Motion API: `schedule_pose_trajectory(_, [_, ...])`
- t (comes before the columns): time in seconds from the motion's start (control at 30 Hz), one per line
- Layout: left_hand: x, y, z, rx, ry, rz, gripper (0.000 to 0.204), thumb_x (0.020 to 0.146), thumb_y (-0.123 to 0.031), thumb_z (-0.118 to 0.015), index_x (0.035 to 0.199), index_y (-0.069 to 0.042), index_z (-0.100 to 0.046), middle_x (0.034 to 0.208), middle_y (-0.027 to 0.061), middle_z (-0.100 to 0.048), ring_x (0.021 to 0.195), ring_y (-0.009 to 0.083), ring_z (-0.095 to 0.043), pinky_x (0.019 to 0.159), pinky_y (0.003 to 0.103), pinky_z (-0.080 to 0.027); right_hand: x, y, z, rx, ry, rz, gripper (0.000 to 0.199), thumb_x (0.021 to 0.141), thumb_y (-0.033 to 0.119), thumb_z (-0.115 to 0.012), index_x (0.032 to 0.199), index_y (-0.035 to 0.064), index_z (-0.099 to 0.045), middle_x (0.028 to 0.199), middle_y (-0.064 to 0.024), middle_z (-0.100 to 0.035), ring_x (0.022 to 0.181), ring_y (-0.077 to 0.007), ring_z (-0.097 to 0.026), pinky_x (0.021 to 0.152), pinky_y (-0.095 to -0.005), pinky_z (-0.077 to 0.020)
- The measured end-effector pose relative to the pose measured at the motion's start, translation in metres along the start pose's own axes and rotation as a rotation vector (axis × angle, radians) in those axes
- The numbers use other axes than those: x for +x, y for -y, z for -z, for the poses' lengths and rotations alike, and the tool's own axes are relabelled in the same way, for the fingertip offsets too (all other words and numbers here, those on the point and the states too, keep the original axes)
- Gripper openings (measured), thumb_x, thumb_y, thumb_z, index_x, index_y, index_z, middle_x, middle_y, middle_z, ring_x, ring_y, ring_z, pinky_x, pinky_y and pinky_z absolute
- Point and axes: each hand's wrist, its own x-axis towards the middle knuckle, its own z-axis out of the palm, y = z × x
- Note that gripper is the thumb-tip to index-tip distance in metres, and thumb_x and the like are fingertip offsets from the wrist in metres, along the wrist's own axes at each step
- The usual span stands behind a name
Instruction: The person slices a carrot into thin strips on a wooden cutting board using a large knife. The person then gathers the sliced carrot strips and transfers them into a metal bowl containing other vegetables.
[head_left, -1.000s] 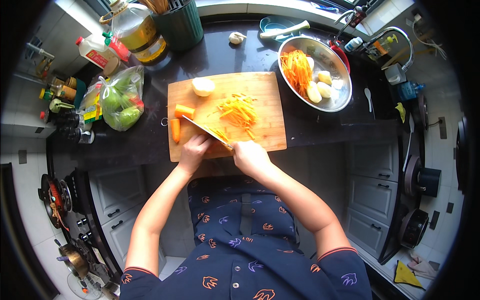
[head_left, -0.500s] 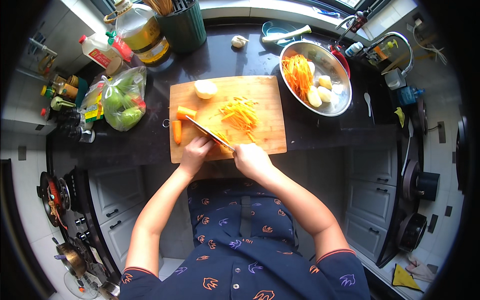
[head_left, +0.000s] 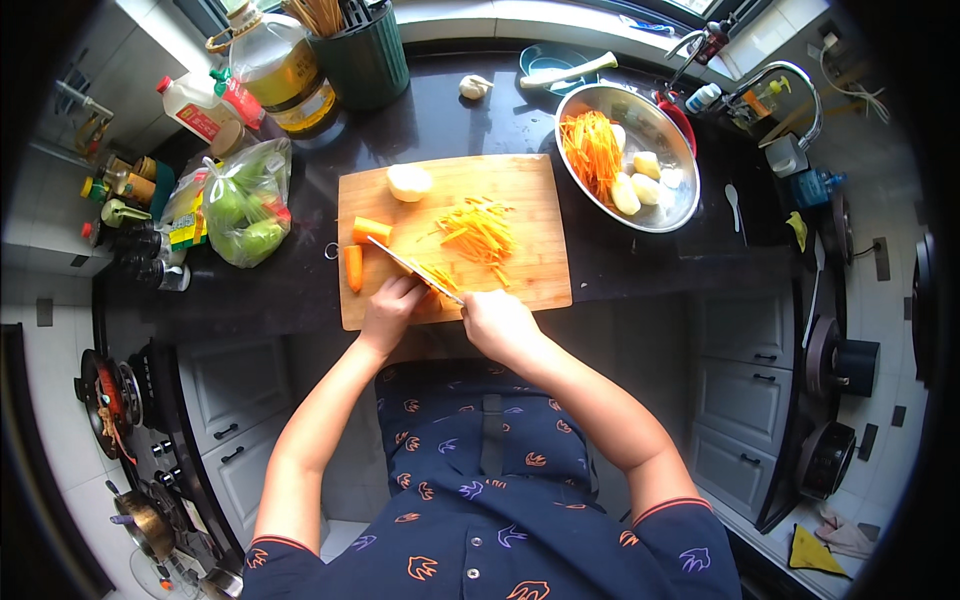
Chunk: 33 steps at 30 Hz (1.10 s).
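Bamboo: one cutting board (head_left: 520,180) on the dark bench (head_left: 300,290) — we count two carrot chunks (head_left: 362,250) at its left edge, one pile of carrot strips (head_left: 482,228) mid-board, one pale peeled vegetable (head_left: 409,182) at the top.
Knife: one blade (head_left: 412,268), slanting across the board's lower left.
Right hand: our right hand (head_left: 498,322) — grip clamped on the knife handle.
Left hand: our left hand (head_left: 392,308), fingers curled together, pressing carrot under the blade.
Bowl: one steel bowl (head_left: 672,205), right of the board; carrot shreds and pale peeled pieces inside.

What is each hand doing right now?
Left hand: pressing down orange carrot slices on the wooden cutting board.
Right hand: closed on the steel knife.
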Motion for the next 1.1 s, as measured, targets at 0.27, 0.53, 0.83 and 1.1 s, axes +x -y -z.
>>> schedule_pose_trajectory(0.27, [0.004,-0.002,0.007,0.047,0.013,-0.038,0.018,0.079,-0.009,-0.069,0.097,-0.012,-0.072,0.094,0.0038,-0.068,0.086,0.0239,-0.066,0.070,0.035,-0.059,0.008,-0.012,-0.020,0.054,-0.107,0.039,0.020,0.093,0.014,-0.055,0.094,0.0009,-0.069,0.080,-0.0269,-0.070,0.078,-0.0444,-0.070,0.075,-0.0542,-0.0571])
schedule_pose_trajectory(0.53, [0.003,0.000,0.002,0.037,-0.021,-0.025,0.014,0.081,-0.014,-0.074,0.095,-0.012,-0.072,0.093,0.0029,-0.069,0.083,0.0233,-0.067,0.069,0.035,-0.059,-0.005,-0.001,0.007,0.043,-0.027,0.025,0.020,0.092,0.012,-0.054,0.091,-0.0001,-0.069,0.080,-0.0276,-0.070,0.078,-0.0451,-0.070,0.074,-0.0550,-0.0570])
schedule_pose_trajectory(0.83, [0.004,-0.002,0.004,0.081,-0.003,-0.021,0.018,0.076,-0.011,-0.073,0.093,-0.013,-0.071,0.091,0.0023,-0.068,0.083,0.0226,-0.067,0.065,0.034,-0.058,0.004,-0.015,-0.023,0.051,-0.074,0.003,0.019,0.092,0.012,-0.053,0.092,0.0006,-0.068,0.080,-0.0276,-0.070,0.077,-0.0449,-0.071,0.074,-0.0546,-0.0576])
schedule_pose_trajectory(1.1, [0.003,-0.004,0.004,0.102,-0.040,-0.036,0.014,0.079,-0.013,-0.074,0.093,-0.012,-0.070,0.091,0.0023,-0.068,0.087,0.0220,-0.067,0.065,0.034,-0.059,-0.001,-0.014,-0.011,0.087,-0.125,0.085,0.020,0.093,0.015,-0.053,0.091,0.0011,-0.068,0.078,-0.0267,-0.069,0.075,-0.0452,-0.070,0.073,-0.0550,-0.0570])
